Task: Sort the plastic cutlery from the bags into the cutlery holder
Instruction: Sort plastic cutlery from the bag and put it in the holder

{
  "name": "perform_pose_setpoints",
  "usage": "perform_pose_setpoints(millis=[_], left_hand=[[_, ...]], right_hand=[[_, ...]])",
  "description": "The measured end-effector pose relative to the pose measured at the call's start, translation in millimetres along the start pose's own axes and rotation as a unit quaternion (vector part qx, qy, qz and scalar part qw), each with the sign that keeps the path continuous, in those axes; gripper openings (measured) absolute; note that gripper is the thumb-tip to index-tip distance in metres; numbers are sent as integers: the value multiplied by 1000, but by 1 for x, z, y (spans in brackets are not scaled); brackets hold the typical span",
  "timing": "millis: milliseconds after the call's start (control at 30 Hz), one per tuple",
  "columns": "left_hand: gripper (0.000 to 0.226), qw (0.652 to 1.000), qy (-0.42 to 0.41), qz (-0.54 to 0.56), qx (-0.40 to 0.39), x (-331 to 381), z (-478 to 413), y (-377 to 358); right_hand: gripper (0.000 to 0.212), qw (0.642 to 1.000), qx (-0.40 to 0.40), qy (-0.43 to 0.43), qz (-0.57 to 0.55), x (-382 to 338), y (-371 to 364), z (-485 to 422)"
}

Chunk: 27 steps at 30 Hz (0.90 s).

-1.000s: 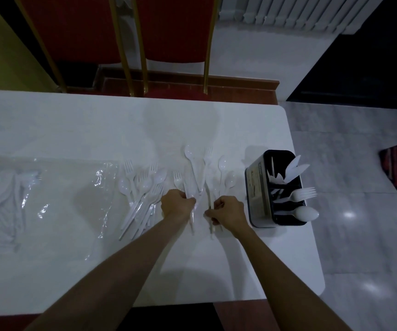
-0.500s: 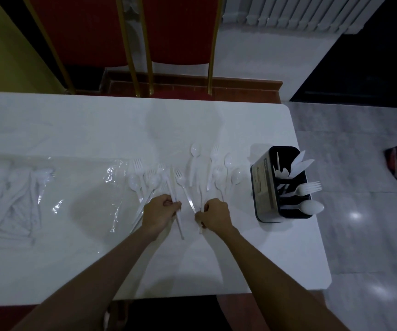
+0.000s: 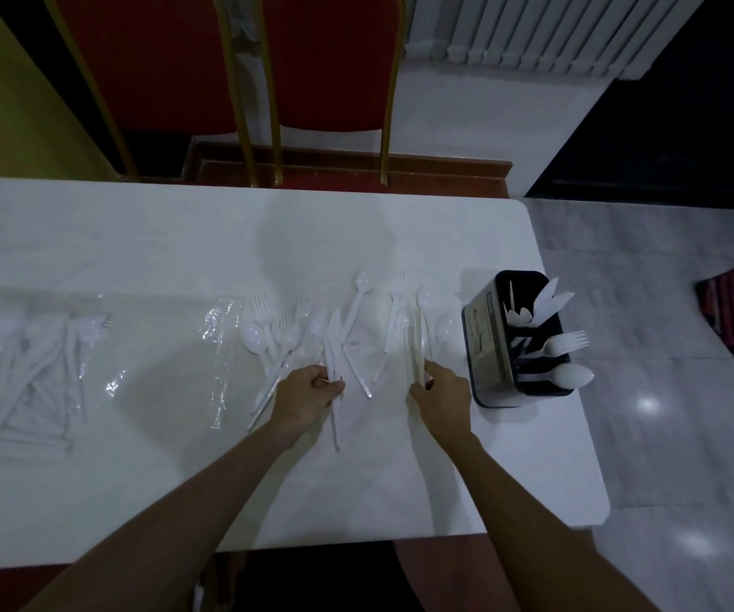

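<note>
Step in hand: you are gathering knives out of the loose cutlery [image 3: 312, 337] spread on the bench [image 3: 135, 240], one batch per hand, judging by the long flat pieces you hold.
Left hand [image 3: 308, 397]: clenched on a few knives [image 3: 334, 346], blades pointing to 12 o'clock, handles trailing toward you.
Right hand [image 3: 440, 397]: pinching a small bundle of knives [image 3: 416, 346], also pointing to 12 o'clock, lifted or just resting on the bench; you cannot tell which.
Cutlery holder [image 3: 484, 337]: black, at 3 o'clock of your right hand, just beside it; it already shows knives at the far compartment, a fork [image 3: 566, 342] in the middle, a spoon [image 3: 572, 375] nearest you.
Bags: one clear bag [image 3: 21, 373] with cutlery inside lies at 9 o'clock, well apart; an emptied one [image 3: 219, 329] sits between it and the loose pile.
Next move: likely carry both bundles to 3 o'clock and drop them in the far compartment; keep the blades aligned so they slide in.
Writing: the label on the holder's side is too dim to read.
</note>
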<state>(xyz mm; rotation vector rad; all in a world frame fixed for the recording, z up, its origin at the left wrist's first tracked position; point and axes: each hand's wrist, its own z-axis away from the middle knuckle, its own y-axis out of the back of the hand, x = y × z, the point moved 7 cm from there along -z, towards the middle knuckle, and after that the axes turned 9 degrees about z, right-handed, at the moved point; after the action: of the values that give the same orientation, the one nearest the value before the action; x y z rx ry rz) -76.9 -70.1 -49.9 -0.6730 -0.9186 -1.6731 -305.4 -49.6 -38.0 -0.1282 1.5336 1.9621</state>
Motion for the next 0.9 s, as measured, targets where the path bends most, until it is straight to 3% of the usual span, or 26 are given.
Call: perform_pose_setpoints(millis=[67,333,433,567,733,900], left_hand=[[9,1000,2,2,1,-2,-1,2],[18,998,-3,-31,60,-8,1,25],[18,997,-2,-31,76,-9,1,34],[14,998,-8,-32,56,-7,1,36],[15,999,-20,-37,12,1,2,29],[20,998,-12,-12,-64,20,-2,14]], right_hand=[[8,999,16,-31,11,6,3,-2],[18,996,54,-69,-34,15,4,1],[32,997,8,-70,-25,9,-9,2],[23,994,-32,-107,-5,6,-20,0],[37,989,-116,-86,3,-3,-14,-3],[13,969,-191,-100,-120,-9,15,13]])
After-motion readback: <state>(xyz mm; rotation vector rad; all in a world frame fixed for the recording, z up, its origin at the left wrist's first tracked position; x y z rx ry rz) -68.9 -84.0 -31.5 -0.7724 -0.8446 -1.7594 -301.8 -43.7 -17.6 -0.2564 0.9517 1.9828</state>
